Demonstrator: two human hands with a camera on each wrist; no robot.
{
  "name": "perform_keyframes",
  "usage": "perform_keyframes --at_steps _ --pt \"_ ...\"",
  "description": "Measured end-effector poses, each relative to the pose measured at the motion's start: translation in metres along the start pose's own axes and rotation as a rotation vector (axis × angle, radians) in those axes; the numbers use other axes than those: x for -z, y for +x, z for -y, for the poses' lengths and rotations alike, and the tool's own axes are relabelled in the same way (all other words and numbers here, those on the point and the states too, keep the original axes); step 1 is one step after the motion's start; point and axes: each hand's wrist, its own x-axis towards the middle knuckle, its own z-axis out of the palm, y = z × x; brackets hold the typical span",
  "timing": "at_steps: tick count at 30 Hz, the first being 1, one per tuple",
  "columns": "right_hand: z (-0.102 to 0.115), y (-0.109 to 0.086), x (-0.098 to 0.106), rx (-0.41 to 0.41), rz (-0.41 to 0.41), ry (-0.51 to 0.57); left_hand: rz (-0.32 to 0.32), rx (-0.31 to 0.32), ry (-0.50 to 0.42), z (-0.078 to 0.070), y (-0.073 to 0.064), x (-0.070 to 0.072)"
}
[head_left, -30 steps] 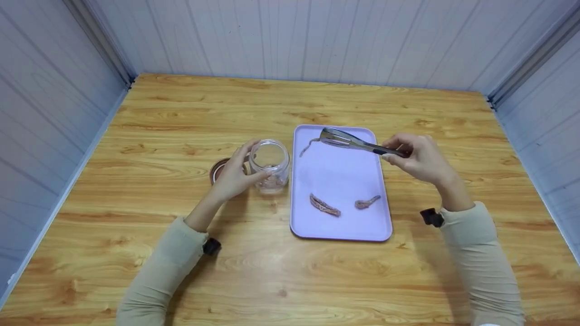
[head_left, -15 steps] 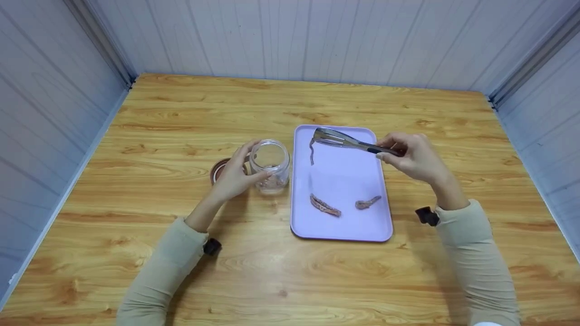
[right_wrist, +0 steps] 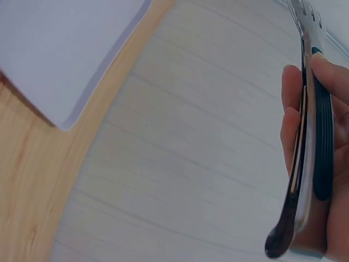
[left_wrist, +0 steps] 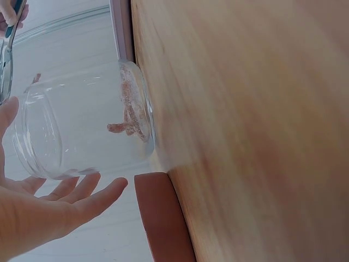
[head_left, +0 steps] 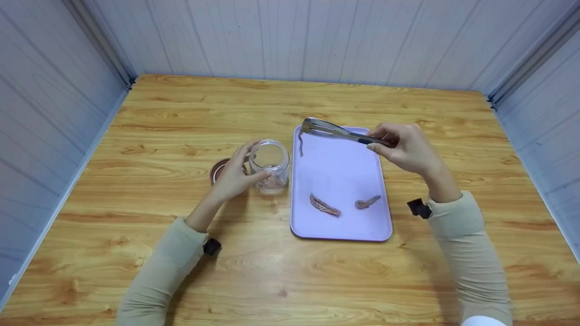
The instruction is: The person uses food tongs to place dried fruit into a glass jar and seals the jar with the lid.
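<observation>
1. Nearest, a person's beige sleeves reached over the wood-grain counter, with a small black device at each cuff.
2. On the near half of a lilac tray lay two brown, wrinkled pieces, apart from each other: a longer strip on the left and a shorter, bent piece on the right.
3. Just left of the tray, a clear jar stood upright on the counter, its mouth uncovered. Several brown scraps lay at its bottom.
4. The left hand held the jar from the left, spread wide around it, thumb on the near side and fingers on the far side.
5. A reddish-brown lid lay on the counter just left of the jar, partly hidden by that hand in the head view.
6. The right hand, right of the tray's far half, was closed round the handles of metal tongs, which pointed left.
7. From their tips a thin brown strand hung over the tray's far left corner.
8. Pale panelled walls rose at the far edge and both sides.
</observation>
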Motion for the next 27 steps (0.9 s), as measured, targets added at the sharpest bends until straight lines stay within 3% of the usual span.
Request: perform_keyframes --at_steps 3,10,20,27 --pt "0.005 0.005 -0.001 0.016 -0.006 0.003 0.006 0.010 0.001 -0.005 -0.001 0.001" --pt "0.013 0.018 -0.007 0.056 -0.036 0.042 0.020 0.003 0.018 -0.036 -0.010 0.003" --pt "0.029 0.030 -0.023 0.115 -0.026 0.051 0.015 0.020 0.032 -0.040 -0.011 0.002" --pt "0.052 0.029 -0.023 0.086 0.031 0.053 0.008 0.014 0.037 -0.040 -0.011 0.002"
